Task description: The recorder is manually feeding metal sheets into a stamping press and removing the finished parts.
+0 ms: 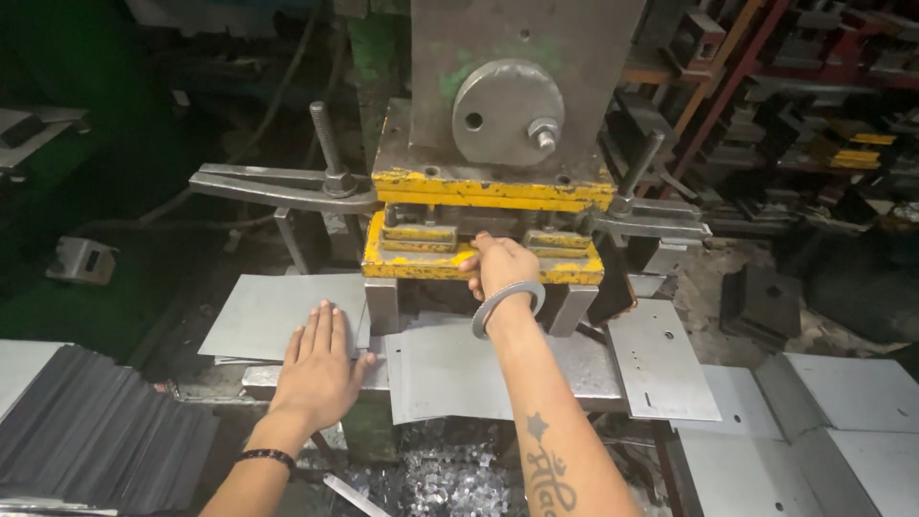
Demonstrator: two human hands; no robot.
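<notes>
A: What's biggest here?
B: The grey press (522, 86), its yellow die set (450, 260) below.
A: And the sheets?
B: One flat metal sheet (258, 311) lies left of the die; the left hand (321, 369) rests on it, open, fingers spread.
A: The right hand (503, 263)?
B: Reaching into the die; grip unclear.

Your left hand (321, 369) lay flat, palm down, fingers straight and close together, pointing away from you, with a dark band round the wrist. Your right hand (503, 266) reached further forward and higher than the left, arm stretched out, fingers curled and hidden beyond the knuckles. A metal bangle (505, 306) ringed that wrist.
</notes>
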